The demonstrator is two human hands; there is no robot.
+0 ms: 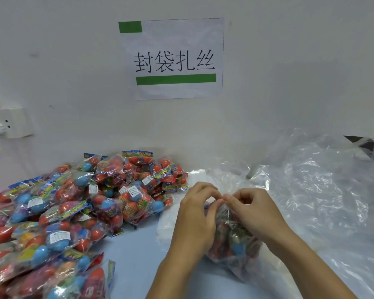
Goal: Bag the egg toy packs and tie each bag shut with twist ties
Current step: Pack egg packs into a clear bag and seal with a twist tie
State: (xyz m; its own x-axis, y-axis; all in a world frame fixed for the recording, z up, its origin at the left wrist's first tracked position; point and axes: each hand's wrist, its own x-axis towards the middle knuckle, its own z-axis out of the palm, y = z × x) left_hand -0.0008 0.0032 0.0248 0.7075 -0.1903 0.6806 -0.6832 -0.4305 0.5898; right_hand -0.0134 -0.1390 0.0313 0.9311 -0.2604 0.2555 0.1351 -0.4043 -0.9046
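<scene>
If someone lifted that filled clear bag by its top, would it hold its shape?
Probably not. The bag is thin, crinkly film, so it would likely sag around the egg toys. Both hands, left and right, pinch its neck; the glossy film may be slippery.

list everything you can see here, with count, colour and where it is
egg toy packs: a large pile, too many to count; clear wrappers with red and blue eggs; left half of the table
filled bag: one, clear plastic with egg toy packs inside; centre, between the two hands
empty plastic bags: a crumpled clear heap, count unclear; right side of the table
table: one, pale blue; bare patch shows in the lower centre
paper sign: one, white with black characters and two green bars; on the wall, upper centre
wall socket: one, white; left edge of the wall
left hand: one, pinching the neck of the filled bag
right hand: one, pinching the same neck; any twist tie is too small to tell
</scene>
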